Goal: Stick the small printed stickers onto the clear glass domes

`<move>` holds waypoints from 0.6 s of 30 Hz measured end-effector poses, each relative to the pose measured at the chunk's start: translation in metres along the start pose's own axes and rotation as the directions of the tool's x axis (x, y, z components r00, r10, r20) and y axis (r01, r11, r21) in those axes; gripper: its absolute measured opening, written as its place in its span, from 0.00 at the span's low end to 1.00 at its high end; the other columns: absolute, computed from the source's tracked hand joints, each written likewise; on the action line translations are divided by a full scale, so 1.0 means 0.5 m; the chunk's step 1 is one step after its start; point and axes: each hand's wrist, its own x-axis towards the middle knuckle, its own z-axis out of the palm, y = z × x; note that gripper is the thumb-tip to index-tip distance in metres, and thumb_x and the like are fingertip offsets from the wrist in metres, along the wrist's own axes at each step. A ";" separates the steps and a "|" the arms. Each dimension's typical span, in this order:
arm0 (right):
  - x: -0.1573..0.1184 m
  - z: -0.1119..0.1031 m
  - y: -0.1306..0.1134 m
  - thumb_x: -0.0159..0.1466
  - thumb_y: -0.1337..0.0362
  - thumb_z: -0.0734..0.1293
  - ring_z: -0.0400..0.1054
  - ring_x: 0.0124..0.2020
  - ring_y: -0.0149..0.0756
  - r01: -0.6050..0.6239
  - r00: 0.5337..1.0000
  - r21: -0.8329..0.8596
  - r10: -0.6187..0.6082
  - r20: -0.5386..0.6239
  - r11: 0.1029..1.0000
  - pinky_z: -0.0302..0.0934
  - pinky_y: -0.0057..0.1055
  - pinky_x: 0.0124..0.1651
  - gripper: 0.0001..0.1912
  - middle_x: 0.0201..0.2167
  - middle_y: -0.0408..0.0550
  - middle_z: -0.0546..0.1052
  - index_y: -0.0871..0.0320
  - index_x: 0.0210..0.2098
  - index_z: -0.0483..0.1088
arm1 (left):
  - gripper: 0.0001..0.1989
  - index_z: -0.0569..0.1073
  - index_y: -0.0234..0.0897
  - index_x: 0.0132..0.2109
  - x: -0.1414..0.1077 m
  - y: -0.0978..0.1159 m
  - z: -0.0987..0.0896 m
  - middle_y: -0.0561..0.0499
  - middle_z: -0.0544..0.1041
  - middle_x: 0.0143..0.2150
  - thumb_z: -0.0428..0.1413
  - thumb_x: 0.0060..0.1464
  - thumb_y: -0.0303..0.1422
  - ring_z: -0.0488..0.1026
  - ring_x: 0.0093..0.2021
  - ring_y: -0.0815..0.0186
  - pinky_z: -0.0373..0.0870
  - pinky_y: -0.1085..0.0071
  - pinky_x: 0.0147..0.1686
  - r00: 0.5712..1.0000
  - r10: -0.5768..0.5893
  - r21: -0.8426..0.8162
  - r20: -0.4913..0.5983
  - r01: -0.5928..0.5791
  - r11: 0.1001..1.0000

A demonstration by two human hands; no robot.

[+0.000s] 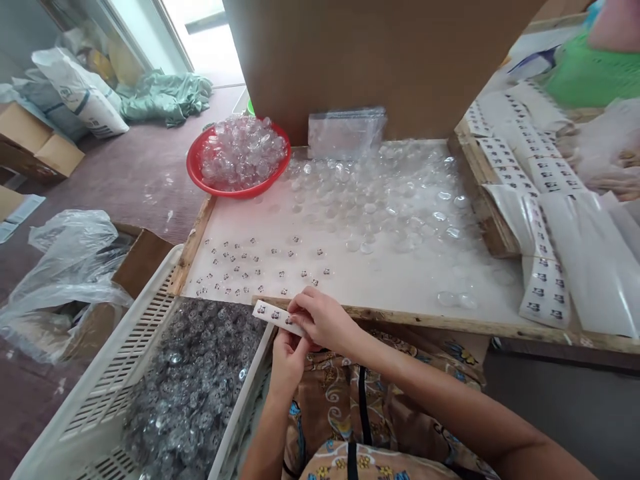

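Near the front edge of the white work board (345,287), my left hand (290,360) grips the lower right end of a white sticker strip (274,317) printed with small black panda figures. My right hand (320,317) is closed at the strip's upper face, its fingertips pinched beside one figure. Whether a sticker is between those fingertips is too small to tell. On the board's left part lie several small panda pieces (245,270), spaced apart. Many clear round discs (370,207) spread over its middle and back.
A red bowl (240,192) of clear discs sits at the back left. Below left stands a white crate (107,380) with many dark-printed clear pieces. Sticker strips (540,267) lie at the right. A cardboard panel (380,60) rises behind the board.
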 end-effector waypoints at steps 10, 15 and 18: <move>-0.029 0.034 0.014 0.65 0.67 0.68 0.65 0.36 0.38 0.194 0.939 -0.357 -0.278 -0.202 0.914 0.57 0.35 0.41 0.04 0.32 0.48 0.73 0.57 0.32 0.71 | 0.17 0.77 0.31 0.37 0.022 -0.011 0.009 0.45 0.81 0.35 0.66 0.46 0.41 0.78 0.40 0.54 0.73 0.66 0.39 0.999 0.034 0.035 -0.033 -0.033 0.999; -0.037 0.014 0.021 0.60 0.68 0.72 0.67 0.40 0.39 0.117 0.959 -0.092 -0.137 -0.248 0.989 0.60 0.34 0.43 0.08 0.38 0.48 0.73 0.57 0.38 0.70 | 0.19 0.78 0.34 0.46 0.028 -0.007 0.021 0.42 0.82 0.45 0.65 0.49 0.39 0.78 0.49 0.50 0.74 0.61 0.47 0.998 0.066 0.037 0.014 -0.066 0.997; -0.037 0.005 0.023 0.58 0.71 0.73 0.67 0.38 0.36 0.053 0.963 0.063 -0.034 -0.269 0.997 0.61 0.31 0.39 0.08 0.34 0.45 0.72 0.57 0.33 0.70 | 0.17 0.78 0.36 0.46 0.030 -0.003 0.026 0.43 0.82 0.44 0.64 0.51 0.39 0.78 0.49 0.50 0.74 0.59 0.48 0.997 0.072 0.057 0.032 -0.073 0.996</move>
